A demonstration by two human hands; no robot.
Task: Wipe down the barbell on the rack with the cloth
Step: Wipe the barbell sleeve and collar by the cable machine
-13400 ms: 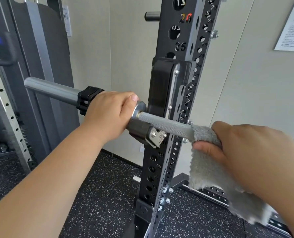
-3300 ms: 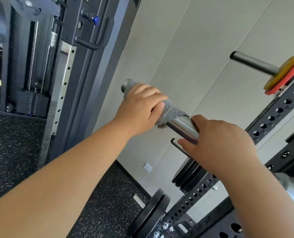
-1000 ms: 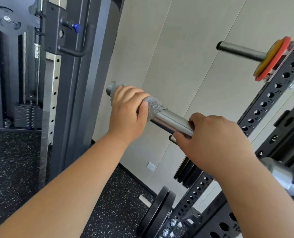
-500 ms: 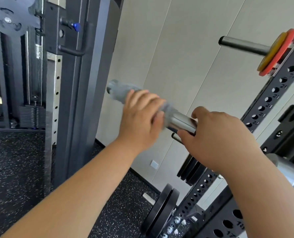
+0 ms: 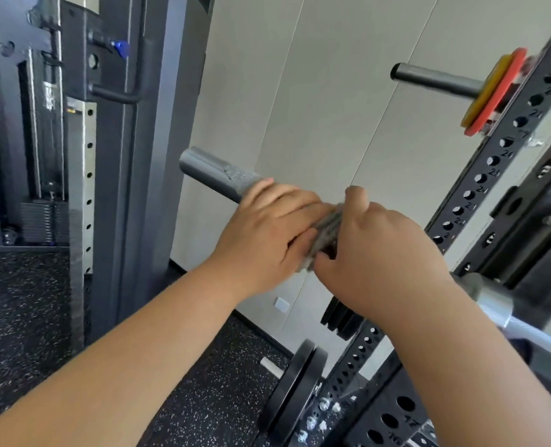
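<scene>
At the far left stands a dark cable machine (image 5: 113,156) with a weight stack (image 5: 43,222) low behind its frame, on black speckled rubber floor (image 5: 19,311). To its right, a pale panelled wall (image 5: 316,91) fills the background.

In the centre, the barbell (image 5: 209,172) runs diagonally from its bare grey sleeve end at upper left down toward the right. The person's left hand (image 5: 264,237) reaches in from the lower left and lies over the sleeve, its grip closed around the bar with the grey cloth (image 5: 324,235) under the fingers. The cloth is bunched on the bar between the two hands, touching both. Just to the right, the right hand (image 5: 377,256) has its grip curled over the bar and against the cloth edge; motion blur makes it hard to tell whether it holds the cloth, the bar, or both. Beyond the right forearm, the barbell's collar and thinner shaft reappear at the right edge, where they meet the black perforated rack upright (image 5: 480,188) with numbered holes.

At upper right, a storage peg (image 5: 435,80) sticks out from the rack, carrying yellow and red plates (image 5: 493,95). Near the bottom, black plates (image 5: 295,385) hang on a lower peg.
</scene>
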